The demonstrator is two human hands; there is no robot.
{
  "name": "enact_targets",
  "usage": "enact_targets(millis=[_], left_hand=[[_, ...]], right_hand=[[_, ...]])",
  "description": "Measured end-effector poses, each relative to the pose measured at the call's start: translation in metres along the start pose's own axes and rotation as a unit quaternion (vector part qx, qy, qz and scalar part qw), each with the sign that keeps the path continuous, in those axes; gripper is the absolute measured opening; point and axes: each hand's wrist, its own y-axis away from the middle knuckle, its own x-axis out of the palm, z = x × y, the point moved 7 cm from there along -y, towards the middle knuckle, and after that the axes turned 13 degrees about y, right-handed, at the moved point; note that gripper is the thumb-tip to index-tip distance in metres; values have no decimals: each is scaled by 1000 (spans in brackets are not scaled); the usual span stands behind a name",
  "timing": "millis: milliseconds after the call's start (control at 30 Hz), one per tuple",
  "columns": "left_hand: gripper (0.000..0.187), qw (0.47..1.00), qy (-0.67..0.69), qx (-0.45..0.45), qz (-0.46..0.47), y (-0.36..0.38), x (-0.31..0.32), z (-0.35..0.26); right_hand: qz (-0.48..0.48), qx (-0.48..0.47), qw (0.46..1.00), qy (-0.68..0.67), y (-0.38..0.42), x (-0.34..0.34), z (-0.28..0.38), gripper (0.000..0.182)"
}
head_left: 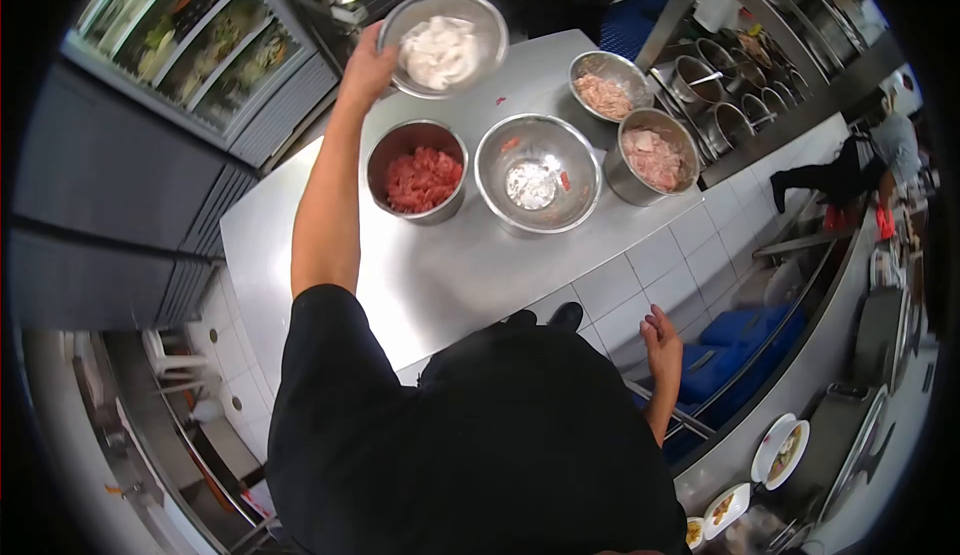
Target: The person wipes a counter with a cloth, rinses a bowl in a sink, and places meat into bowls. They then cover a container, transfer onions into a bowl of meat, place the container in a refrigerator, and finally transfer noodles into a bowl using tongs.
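Note:
My left hand [370,67] grips the rim of a steel bowl [492,50] at the far left part of the table, with my arm stretched out. White, slippery-looking pieces [440,52] lie in that bowl. Nearer to me stands a deep steel pot of red meat pieces [424,179]. To its right is a wide steel bowl [537,213] with a few red scraps stuck to its wall. My right hand [662,343] hangs low beside my body, away from the table, its fingers loosely bent and apart with nothing in them.
On the steel table [440,275] also stand a pot of pale pink meat [654,160] and a bowl of lighter meat strips [604,97]. A glass-front fridge [200,45] is at the left, a rack of pots [735,95] at the right. Another person [885,145] stands farther right.

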Motion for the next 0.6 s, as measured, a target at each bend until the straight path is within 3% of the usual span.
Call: enact_targets(millis=[167, 300, 433, 500, 600], left_hand=[[50, 971, 157, 0, 183, 27, 96, -111], [58, 930, 91, 89, 346, 68, 159, -207], [59, 854, 53, 202, 476, 115, 220, -263], [58, 826, 22, 204, 525, 139, 246, -282], [57, 796, 17, 159, 584, 172, 285, -306]], right_hand=[[-75, -12, 997, -26, 26, -30, 30, 55], [-101, -41, 990, -89, 34, -69, 102, 77], [-162, -189, 963, -100, 49, -110, 163, 92], [-183, -216, 955, -85, 54, -122, 173, 97], [-283, -277, 918, -21, 61, -144, 172, 83]])
